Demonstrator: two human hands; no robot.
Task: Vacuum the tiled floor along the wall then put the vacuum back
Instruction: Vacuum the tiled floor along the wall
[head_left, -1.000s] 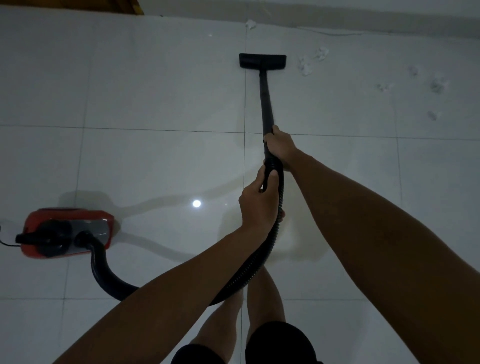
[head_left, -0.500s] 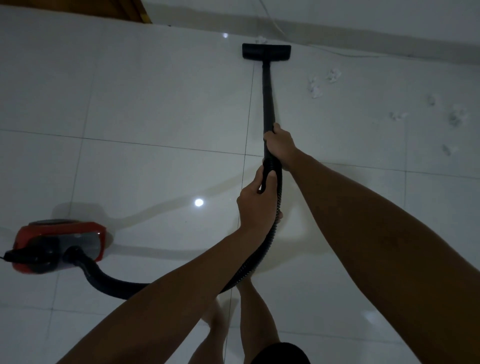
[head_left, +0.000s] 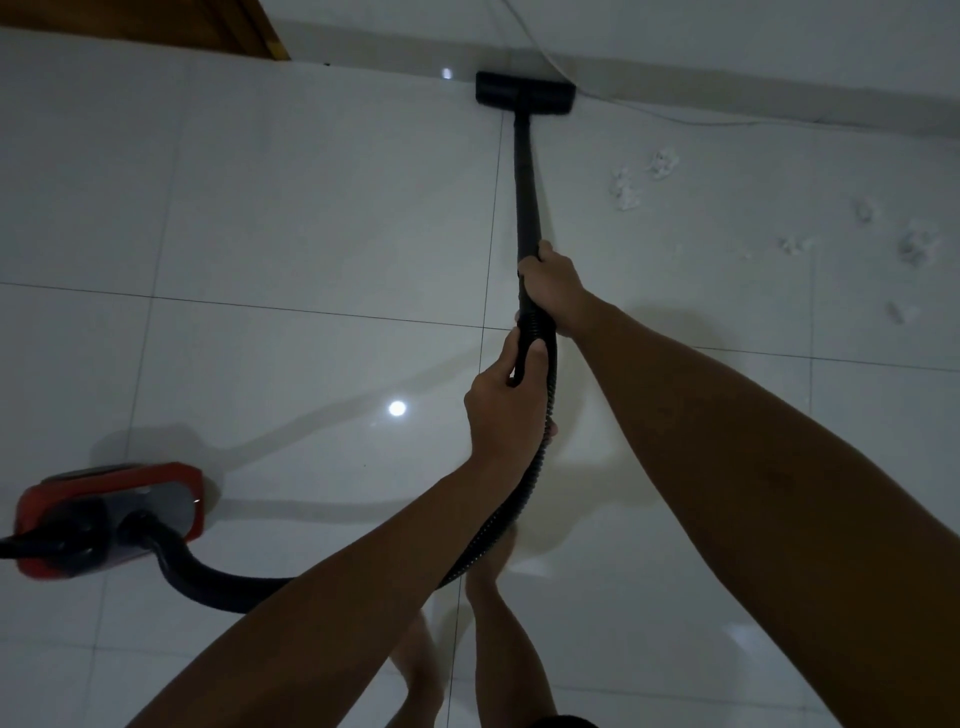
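Both hands gripping black vacuum wand (head_left: 525, 187), right hand (head_left: 551, 287) ahead of left hand (head_left: 503, 410), nozzle (head_left: 524, 92) at wall (head_left: 727, 31)

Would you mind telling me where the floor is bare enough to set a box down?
Bare tiles lie between the red vacuum body, the wooden frame and the wand. Right of the wand it is crowded: paper scraps are scattered there, and a white cable runs along the wall.

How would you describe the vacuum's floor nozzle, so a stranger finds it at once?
Look at the wall's base at the top. There the black wand ends in a flat, wide black nozzle. Unlike the white scraps to its right, it is dark and rectangular.
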